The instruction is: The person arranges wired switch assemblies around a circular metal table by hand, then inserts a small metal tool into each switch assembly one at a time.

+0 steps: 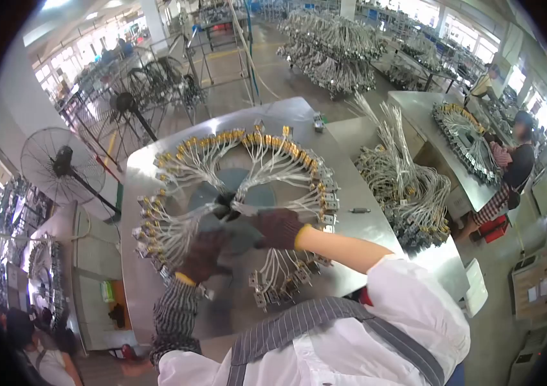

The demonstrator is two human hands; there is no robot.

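Cable bundles with yellow-and-silver connector ends [286,154] fan out in a ring on a metal table [344,167], their white wires meeting at the middle over a round grey disc [264,193]. My left hand [204,256], in a dark glove, is over the wires at the lower left of the ring. My right hand [276,228], gloved too, lies just right of the centre, near the wire hub. Both hands are blurred, and their fingertips and anything in them cannot be made out. Another group of connectors [280,283] lies below my right hand.
A small cylinder [359,210] lies on the table's right part. Beyond the right edge is a heap of cables [408,193]. A co-worker [519,154] is at another table [408,100]. A fan [62,161] stands at left; another person [35,347] is at lower left.
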